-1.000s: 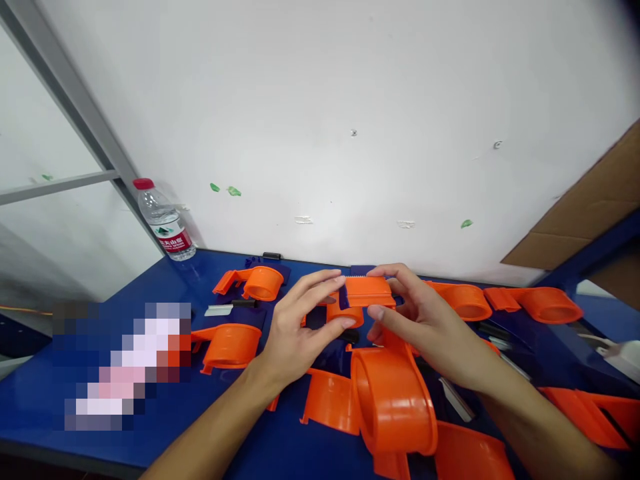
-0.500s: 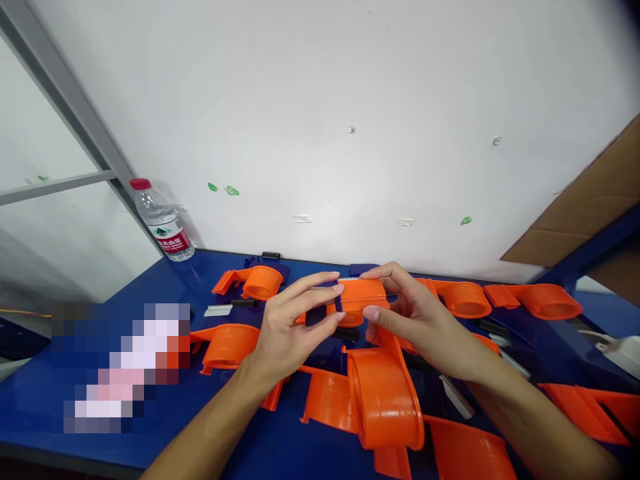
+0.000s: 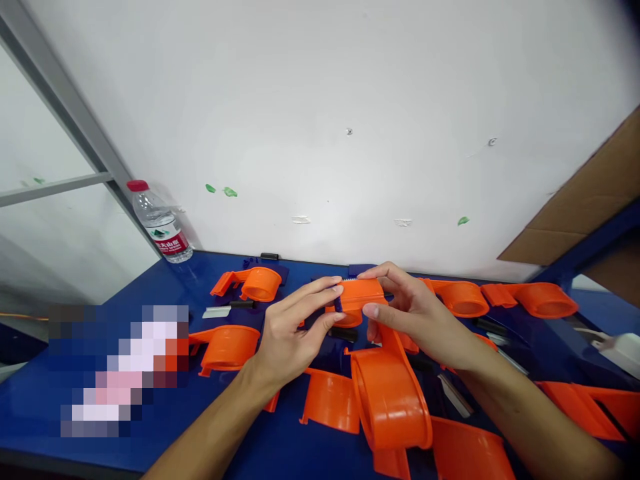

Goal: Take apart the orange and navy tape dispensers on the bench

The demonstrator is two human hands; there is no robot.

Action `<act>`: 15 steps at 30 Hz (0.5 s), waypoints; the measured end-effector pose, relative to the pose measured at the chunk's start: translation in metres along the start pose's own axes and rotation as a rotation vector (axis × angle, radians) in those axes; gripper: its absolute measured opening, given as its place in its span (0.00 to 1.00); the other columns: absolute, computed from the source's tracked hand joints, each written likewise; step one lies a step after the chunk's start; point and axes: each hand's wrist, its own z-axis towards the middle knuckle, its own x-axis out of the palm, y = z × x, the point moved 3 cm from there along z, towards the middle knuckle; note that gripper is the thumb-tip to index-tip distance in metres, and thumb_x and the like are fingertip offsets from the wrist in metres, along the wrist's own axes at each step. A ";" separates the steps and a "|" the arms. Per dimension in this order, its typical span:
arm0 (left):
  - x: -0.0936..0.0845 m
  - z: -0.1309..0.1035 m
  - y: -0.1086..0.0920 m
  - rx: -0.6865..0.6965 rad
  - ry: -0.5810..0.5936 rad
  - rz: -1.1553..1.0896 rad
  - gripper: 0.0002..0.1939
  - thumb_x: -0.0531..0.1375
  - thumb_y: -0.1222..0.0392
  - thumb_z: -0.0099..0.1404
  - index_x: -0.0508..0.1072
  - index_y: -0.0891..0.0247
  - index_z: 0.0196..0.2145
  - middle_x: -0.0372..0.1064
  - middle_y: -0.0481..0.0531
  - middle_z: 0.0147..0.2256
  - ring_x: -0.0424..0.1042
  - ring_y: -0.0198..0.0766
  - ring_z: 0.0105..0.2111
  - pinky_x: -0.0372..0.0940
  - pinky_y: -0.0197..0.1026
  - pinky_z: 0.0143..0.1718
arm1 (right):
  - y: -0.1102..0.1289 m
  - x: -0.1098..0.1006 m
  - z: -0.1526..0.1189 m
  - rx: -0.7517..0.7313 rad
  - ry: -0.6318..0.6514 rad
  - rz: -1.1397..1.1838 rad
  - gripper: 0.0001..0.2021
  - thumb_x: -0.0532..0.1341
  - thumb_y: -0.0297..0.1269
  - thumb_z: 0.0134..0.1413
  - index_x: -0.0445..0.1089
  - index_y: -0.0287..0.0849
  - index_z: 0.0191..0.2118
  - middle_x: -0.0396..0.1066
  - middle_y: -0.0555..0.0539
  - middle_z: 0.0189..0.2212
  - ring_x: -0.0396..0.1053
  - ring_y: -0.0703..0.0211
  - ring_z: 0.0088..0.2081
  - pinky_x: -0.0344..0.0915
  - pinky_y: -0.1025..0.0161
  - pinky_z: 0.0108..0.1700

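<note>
Both hands grip the head of an orange plastic tape dispenser (image 3: 393,400), whose round hub hangs below toward me. My left hand (image 3: 295,330) pinches the left end of the head, fingertips at its upper edge and thumb lower down. My right hand (image 3: 415,310) holds the right end between thumb and fingers. A whitish serrated strip (image 3: 349,279) runs along the head's far edge, between the two sets of fingertips. A dark blue piece shows at the head's left end, partly hidden by the left fingers.
Several more orange dispensers, such as one (image 3: 263,285) at back left and one (image 3: 547,300) at right, lie on the blue table (image 3: 165,387). Metal blades with black handles (image 3: 243,305) lie among them. A water bottle (image 3: 160,223) stands by the white wall; cardboard (image 3: 570,200) leans at right.
The dispenser's round hub has swung slightly to the right and turned a little. Both hands keep their grip at nearly the same place. The camera view has shifted slightly.
</note>
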 end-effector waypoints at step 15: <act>0.003 -0.004 0.000 -0.028 -0.033 -0.004 0.20 0.66 0.74 0.62 0.78 0.62 0.51 0.77 0.57 0.53 0.78 0.43 0.51 0.74 0.43 0.56 | 0.002 0.003 -0.001 -0.007 0.007 0.031 0.16 0.68 0.43 0.61 0.64 0.49 0.49 0.72 0.51 0.43 0.75 0.65 0.28 0.73 0.62 0.32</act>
